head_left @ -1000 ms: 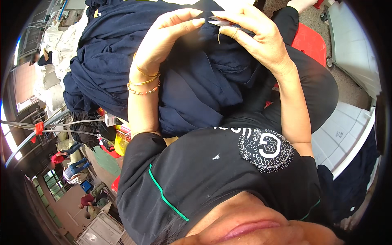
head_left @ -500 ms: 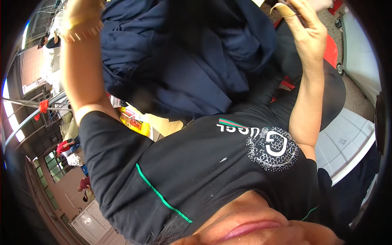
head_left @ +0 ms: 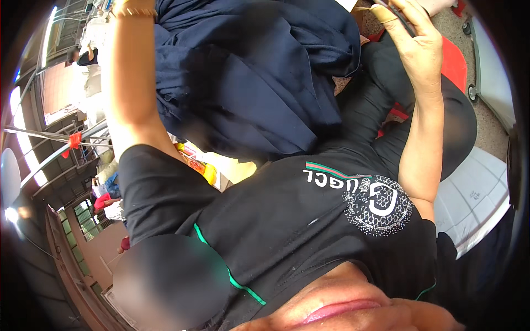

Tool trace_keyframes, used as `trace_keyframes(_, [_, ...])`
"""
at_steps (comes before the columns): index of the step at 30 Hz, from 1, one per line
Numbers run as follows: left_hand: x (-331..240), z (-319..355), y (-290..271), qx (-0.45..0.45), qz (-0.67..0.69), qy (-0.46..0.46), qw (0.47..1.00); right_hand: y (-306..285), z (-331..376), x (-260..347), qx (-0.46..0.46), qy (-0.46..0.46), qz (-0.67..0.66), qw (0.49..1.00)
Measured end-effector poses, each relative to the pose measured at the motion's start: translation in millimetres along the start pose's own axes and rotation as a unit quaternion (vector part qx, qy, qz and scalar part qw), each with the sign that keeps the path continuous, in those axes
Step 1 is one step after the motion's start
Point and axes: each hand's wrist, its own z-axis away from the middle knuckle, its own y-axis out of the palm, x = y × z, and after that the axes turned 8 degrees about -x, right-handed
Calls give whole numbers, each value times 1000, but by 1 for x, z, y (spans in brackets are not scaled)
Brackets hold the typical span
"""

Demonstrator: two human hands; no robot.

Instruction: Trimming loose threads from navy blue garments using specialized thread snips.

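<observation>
A large heap of dark navy cloth [head_left: 248,83] lies bunched in loose folds in front of my body, reaching down against my black shirt. My left forearm [head_left: 130,83] goes up along its left side to a bracelet [head_left: 132,11] at the wrist; the top edge cuts off the hand beyond. To the right of the cloth, my right hand [head_left: 417,49] is raised apart from it, fingers closed on a slim dark tool [head_left: 403,19] whose kind I cannot make out. The thumb of that hand has a yellowish covering [head_left: 385,16].
Beside my left upper arm lies a yellow and red package [head_left: 204,168]. A red seat [head_left: 454,66] shows by my dark trouser leg, a pale wheeled cabinet [head_left: 494,71] at the far right. Below that is a white panel [head_left: 472,196]. Farther off, several people stand at left.
The whole view has shifted slightly, moving the scene rightward. My left wrist sits higher against the top edge. The cloth's right side has drawn in, baring more of my leg. My right hand keeps its grip.
</observation>
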Motion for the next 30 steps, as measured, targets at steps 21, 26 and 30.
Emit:
trace_keyframes(21, [-43,214,60,315,-79,112,939,11,1,-61,5,325,-357,876])
trace_keyframes(26, [-68,200,45,463,1,25,886,-11,-25,-24,-215,383,-562,701])
trace_keyframes(30, [-61,192,54,288,-68,101,950,-14,-37,-48,-218,382,-559,703])
